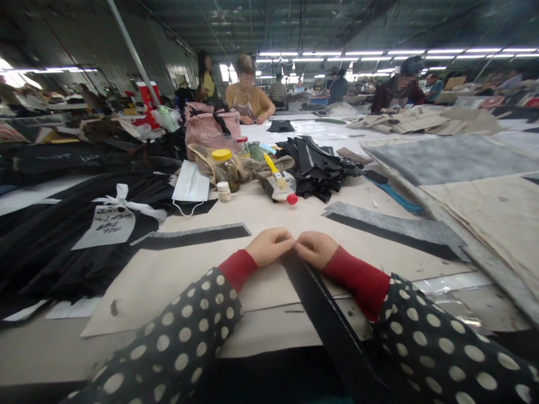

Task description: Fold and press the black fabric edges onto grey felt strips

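Note:
My left hand (pixel 269 245) and my right hand (pixel 315 248) meet fingertip to fingertip on the far end of a long black strip (pixel 324 314) that runs from the table's near edge up to them. Both hands are closed, pinching the strip's end against the beige work board (pixel 261 210). My sleeves are red at the cuff and black with white dots.
A black band (pixel 197 235) lies left, a grey one (pixel 391 224) right. Behind stand a yellow-lidded jar (pixel 225 169), a glue bottle with brush (pixel 280 185), a face mask (pixel 190 184), a pile of black pieces (pixel 320 165), black fabric with a tag (pixel 105 224). Other people sit at the far end.

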Demonstrator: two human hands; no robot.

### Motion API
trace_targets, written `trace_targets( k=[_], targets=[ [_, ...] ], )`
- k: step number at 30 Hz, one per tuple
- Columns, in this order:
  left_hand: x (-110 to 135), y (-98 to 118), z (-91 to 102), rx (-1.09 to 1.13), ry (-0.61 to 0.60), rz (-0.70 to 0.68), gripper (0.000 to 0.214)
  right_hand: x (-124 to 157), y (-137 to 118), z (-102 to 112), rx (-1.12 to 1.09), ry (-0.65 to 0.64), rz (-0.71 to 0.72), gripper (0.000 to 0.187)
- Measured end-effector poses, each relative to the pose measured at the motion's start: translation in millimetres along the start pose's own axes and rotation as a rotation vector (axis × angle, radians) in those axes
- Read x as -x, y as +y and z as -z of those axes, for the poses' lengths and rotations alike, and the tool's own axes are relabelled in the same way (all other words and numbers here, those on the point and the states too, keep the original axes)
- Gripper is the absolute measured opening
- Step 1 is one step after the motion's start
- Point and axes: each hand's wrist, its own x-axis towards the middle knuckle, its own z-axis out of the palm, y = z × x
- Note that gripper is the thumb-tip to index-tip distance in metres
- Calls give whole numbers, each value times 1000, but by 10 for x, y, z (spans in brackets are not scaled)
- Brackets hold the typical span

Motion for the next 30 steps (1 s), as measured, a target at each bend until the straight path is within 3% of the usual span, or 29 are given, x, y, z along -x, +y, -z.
trace_targets(
  k=[3, 7, 13, 16, 23, 27, 30],
  targets=[
    [-2, -4, 32, 64, -3, 27, 24, 8, 17, -11, -200, -63, -68, 22],
    [3, 30, 62, -13, 47, -29, 25, 10, 37, -40, -468, -149, -169, 23],
    [43, 84, 89, -267, 6, -204, 23, 20, 10, -36, -81, 32, 17, 12],
    [39, 91, 100, -296, 11, -210, 24, 5, 5, -54, -167, 45, -10, 14],
    [-4, -24, 266, -315, 320, -172, 25, 69, 91, 16, -625, -270, -298, 32],
    [-10, -112, 393, -196, 434, -96, 27, 340, 302, 236, -550, -374, -302, 37],
    [-26, -122, 378, -108, 438, -70, 28, 504, 486, 441, -381, -318, -299, 37]
  ],
)
